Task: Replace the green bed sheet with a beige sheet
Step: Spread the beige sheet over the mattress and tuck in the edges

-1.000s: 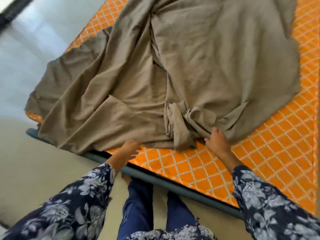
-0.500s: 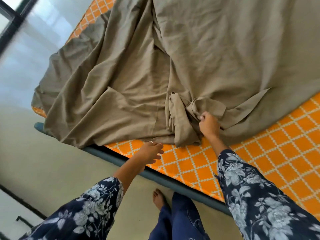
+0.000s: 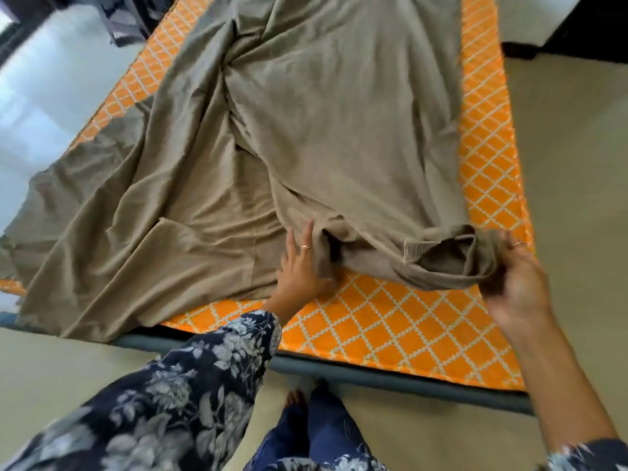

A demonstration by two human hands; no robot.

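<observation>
One floor point(image 3: 560, 164) surrounds the bed; it is pale and shows on the side beyond the right hand and below both forearms.

One mattress point(image 3: 390, 331) lies ahead of both hands. Its cover is orange with a white diamond grid. A grey-blue frame edge point(image 3: 373, 373) runs along the near side, between the hands and the person's legs.

One beige sheet point(image 3: 339, 130) lies crumpled on the mattress, extending away from both hands and off the edge beyond the left hand. It leaves bare orange strips along the near edge and beyond the right hand. A hemmed corner point(image 3: 416, 251) sits folded back between the two hands, nearer the right one.

Two sleeves point(image 3: 190, 385) are in view, both dark blue with a pale floral print. The right one shows only at the lower frame corner.

Two hands are in view. The left hand point(image 3: 302, 266) rests flat on the sheet, fingers straight and spread, gripping nothing. The right hand point(image 3: 516, 283) is blurred; its fingers curl round a bunched fold of the sheet at the near corner and hold it slightly raised off the mattress.

Two rings are visible: one ring point(image 3: 306, 247) on the left hand, one point(image 3: 518, 244) on the right.
</observation>
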